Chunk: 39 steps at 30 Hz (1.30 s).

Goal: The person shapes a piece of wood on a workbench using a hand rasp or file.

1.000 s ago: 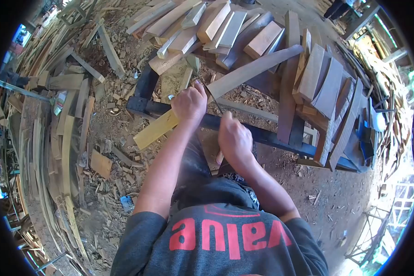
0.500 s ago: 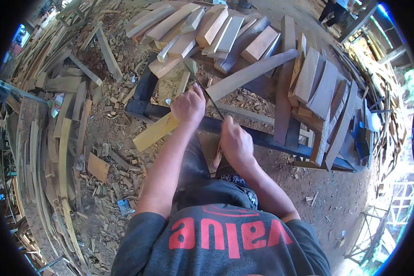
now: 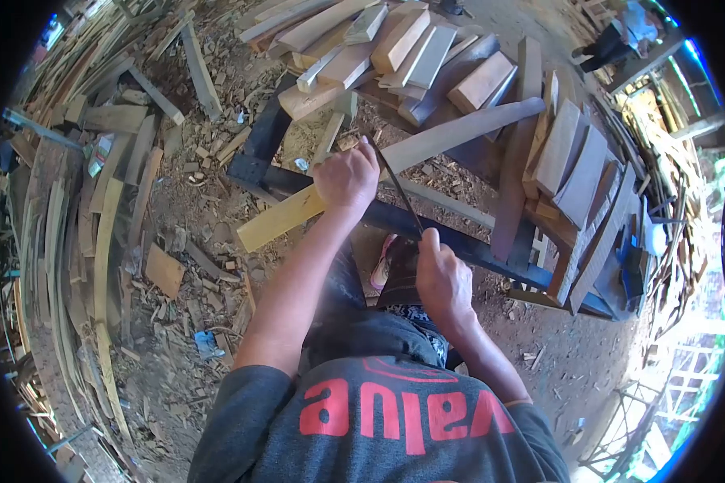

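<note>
My left hand (image 3: 348, 175) is closed over a long wooden plank (image 3: 459, 129), with its thumb raised beside a blade. The plank lies slanted across a dark frame, its yellowish end (image 3: 278, 219) sticking out to the left. My right hand (image 3: 445, 278) is wrapped round the handle end of what looks like a handsaw (image 3: 401, 191), its long thin dark blade seen almost edge-on. The blade crosses the plank just right of my left hand. Where it meets the wood is partly hidden, and any cut is too small to make out.
Beyond the plank, cut wood pieces (image 3: 403, 40) are heaped, with more blocks (image 3: 560, 157) at the right. The dark frame (image 3: 258, 153) supports them. Long boards (image 3: 109, 241) lie stacked at the left. Wood chips litter the ground. Another person (image 3: 620, 40) is at the far right.
My right hand has drawn the handsaw back toward my body, so less blade sticks out past my left thumb. My left hand stays on the plank; the whole view has shifted slightly.
</note>
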### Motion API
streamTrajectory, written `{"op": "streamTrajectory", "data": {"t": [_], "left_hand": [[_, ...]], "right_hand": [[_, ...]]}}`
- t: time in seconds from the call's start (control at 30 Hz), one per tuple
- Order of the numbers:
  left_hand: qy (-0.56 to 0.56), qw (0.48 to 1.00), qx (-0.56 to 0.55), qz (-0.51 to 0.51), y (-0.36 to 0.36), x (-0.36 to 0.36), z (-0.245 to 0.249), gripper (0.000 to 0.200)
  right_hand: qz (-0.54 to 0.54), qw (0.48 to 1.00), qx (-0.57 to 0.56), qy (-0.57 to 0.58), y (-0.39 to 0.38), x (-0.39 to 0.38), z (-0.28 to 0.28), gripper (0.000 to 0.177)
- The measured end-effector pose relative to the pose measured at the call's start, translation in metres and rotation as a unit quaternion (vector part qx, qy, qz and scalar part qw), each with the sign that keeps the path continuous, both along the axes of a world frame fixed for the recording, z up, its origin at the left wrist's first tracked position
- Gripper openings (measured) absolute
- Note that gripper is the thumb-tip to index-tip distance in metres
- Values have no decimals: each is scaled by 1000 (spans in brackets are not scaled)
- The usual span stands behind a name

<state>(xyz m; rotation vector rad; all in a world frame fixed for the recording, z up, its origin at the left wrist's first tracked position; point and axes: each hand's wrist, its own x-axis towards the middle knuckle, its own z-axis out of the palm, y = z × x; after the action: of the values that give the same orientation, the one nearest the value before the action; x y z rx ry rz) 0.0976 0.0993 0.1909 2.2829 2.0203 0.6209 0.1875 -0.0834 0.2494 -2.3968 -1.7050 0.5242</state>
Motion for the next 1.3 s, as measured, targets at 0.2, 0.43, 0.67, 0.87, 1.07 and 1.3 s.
{"op": "streamTrajectory", "data": {"t": [0.2, 0.43, 0.67, 0.87, 1.07, 1.3], "left_hand": [[1, 1000, -23, -7, -3, 0, 3, 60], [3, 1000, -30, -7, -4, 0, 2, 60], [8, 1000, 2, -16, -3, -1, 1, 61], [18, 999, -22, -20, -4, 0, 4, 60], [10, 1000, -19, -13, -4, 0, 5, 60], [2, 999, -40, -20, -3, 0, 5, 62]], "right_hand": [[37, 997, 65, -14, 58, -6, -15, 13], [22, 999, 39, -3, 5, 2, -4, 13], [46, 992, 118, -26, 32, 3, -20, 15], [44, 993, 114, -5, 26, 1, -14, 17], [38, 995, 92, -5, 20, 4, -11, 15], [27, 993, 114, 20, 55, -4, -23, 18]]}}
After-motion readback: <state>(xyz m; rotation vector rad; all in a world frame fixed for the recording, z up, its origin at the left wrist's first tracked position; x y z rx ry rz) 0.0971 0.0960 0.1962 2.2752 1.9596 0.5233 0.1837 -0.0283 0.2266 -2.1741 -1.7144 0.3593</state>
